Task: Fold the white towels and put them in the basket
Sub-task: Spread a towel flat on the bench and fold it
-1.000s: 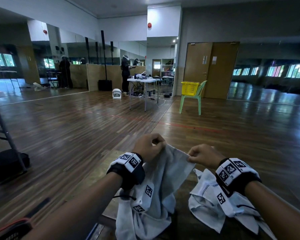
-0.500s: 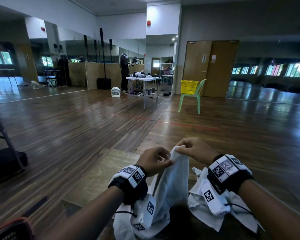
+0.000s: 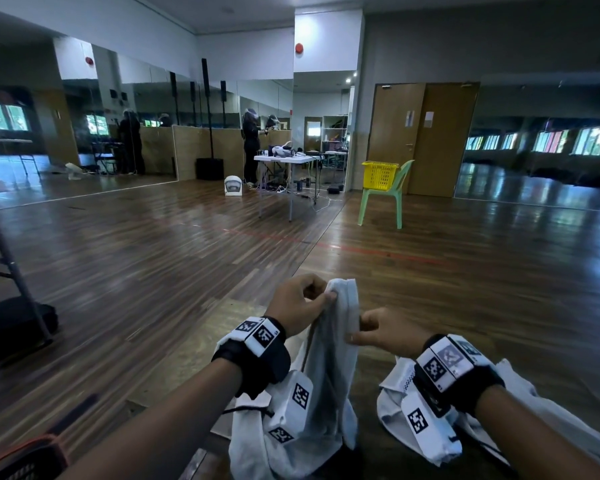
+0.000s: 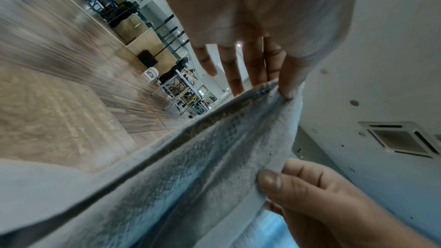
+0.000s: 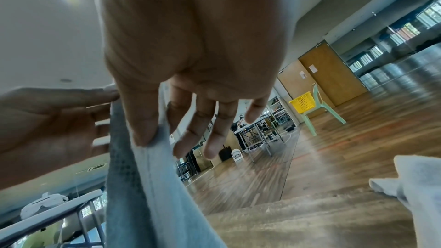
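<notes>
A white towel hangs doubled over in front of me above the wooden table. My left hand pinches its top corner between thumb and forefinger. Just below, my right hand pinches the towel's side edge; its thumb presses the cloth. The towel's lower part rests bunched on the table. A second white towel lies crumpled on the table under my right wrist, its end showing in the right wrist view. The yellow basket stands on a green chair far across the room.
Wooden floor stretches between the table and the chair. A folding table's leg and a black bag stand at the left. Far back, a person stands by a white table with gear on it, near mirrors and brown doors.
The towel was spread between both hands; they came together. Now my left hand holds the top corner higher, and my right hand has moved down to the side edge.
</notes>
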